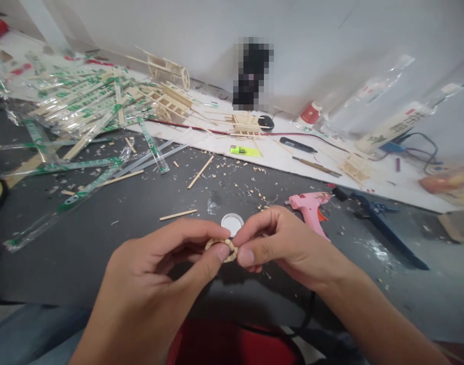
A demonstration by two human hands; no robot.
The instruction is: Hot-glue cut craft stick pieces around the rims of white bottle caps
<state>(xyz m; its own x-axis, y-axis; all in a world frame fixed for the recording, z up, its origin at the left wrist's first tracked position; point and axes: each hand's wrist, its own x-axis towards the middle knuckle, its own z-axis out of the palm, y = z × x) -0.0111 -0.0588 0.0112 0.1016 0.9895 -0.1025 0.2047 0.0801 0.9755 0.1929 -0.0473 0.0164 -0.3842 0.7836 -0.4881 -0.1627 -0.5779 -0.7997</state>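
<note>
Between left fingers [221, 252] and right fingers [247, 257]: small pale ring [229, 243], pinched from both sides

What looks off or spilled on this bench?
Wood crumbs lie scattered across the dark tabletop, not gathered. At left, wrapped sticks sprawl from the white surface onto it, in no neat stack. The wooden ring in the left hand, right hand at its edge, shows no clear break where visible.

- Left hand [152, 263]: thumb-and-finger pinch, wrist [110, 319] at near left.
- Right hand [287, 243]: pinching too, fingertips [246, 256] just beside left's.
- Right forearm [376, 309]: bare, slants toward near right.
</note>
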